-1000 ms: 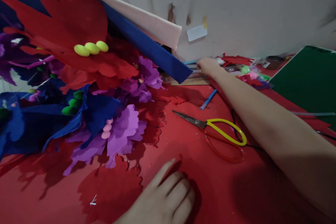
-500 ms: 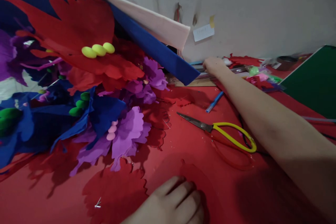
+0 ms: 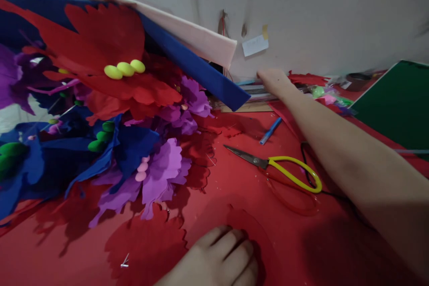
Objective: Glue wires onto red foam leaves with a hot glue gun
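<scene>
My left hand (image 3: 217, 261) lies flat at the bottom edge, fingers stretched out on a red felt cut-out (image 3: 248, 232) on the red surface (image 3: 234, 178). My right arm reaches across to the far wall, where my right hand (image 3: 273, 79) rests palm down on a pile of thin sticks and strips (image 3: 251, 91); its fingers are hidden behind the hand. Yellow-handled scissors (image 3: 278, 167) lie shut between the two hands. A blue pen (image 3: 270, 130) lies just beyond them.
A big bunch of red, purple and blue felt flowers (image 3: 110, 116), wrapped in blue and cream sheets (image 3: 197, 60), fills the left. A scalloped red petal (image 3: 144, 246) with a staple lies by my left hand. A green sheet (image 3: 395, 103) and scraps sit at the right.
My right hand has shifted a little along the pile by the wall. My left hand has drawn back towards me, fingers closer together. The view has drifted slightly.
</scene>
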### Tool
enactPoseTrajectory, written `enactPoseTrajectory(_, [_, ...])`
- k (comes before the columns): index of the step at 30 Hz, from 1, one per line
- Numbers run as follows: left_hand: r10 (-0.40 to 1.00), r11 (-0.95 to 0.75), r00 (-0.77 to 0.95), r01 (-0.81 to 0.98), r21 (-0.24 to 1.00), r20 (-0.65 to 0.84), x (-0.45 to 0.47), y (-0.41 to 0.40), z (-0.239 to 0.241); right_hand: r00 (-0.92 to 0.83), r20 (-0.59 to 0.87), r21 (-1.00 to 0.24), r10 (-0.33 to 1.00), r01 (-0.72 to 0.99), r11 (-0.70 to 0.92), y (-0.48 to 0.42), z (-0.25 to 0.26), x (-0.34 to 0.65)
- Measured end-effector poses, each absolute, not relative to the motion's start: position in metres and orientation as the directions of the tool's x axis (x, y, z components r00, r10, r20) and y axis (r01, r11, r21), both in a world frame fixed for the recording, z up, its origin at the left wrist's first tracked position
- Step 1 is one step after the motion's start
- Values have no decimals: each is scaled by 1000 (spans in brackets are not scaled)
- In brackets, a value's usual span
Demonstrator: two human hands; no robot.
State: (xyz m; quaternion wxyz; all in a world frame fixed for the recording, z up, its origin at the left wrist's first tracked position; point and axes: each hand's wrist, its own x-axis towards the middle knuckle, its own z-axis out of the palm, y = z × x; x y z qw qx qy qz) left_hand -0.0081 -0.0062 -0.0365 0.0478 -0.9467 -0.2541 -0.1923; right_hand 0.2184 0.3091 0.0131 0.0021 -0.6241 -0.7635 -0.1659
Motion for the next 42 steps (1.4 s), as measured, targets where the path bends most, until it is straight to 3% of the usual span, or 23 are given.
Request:
enactPoseTrajectory(9, [423, -886, 787, 464, 21, 449, -9, -6, -47, -76, 468, 32, 880, 997, 69, 290, 44, 224])
enactPoseTrajectory(17, [571, -792, 739, 610, 5, 358, -7, -11, -50, 236, 682, -299, 692, 954, -32, 244, 102, 225])
enactPoseTrajectory(20, [568, -794, 746, 607, -5, 349, -8, -11, -49, 223, 749, -316, 624, 948, 40, 218, 126, 221])
enactPoseTrajectory(25, [568, -798, 765, 602, -23, 304, -7, -12, -46, 100, 848, -212, 521, 964, 158, 150, 148, 200])
enactPoseTrajectory(29, [582, -783, 761, 620, -57, 286, -8, -12, -40, -74, 719, -138, 691, 959, 246, 83, 133, 182])
enactPoseTrajectory(34, [513, -794, 797, 582, -176, 319, -20, -3, -30, -179, 476, -280, 861, 897, 342, 24, 81, 192])
enactPoseTrajectory(38, [556, -772, 741, 629, -95, 377, -34, 11, -26, -250, 307, -353, 918, 866, 353, 15, 32, 223])
enactPoseTrajectory(42, [507, -850, 813, 527, 12, 287, -45, 23, -28, -357, 225, -382, 907, 824, 419, 21, -3, 247])
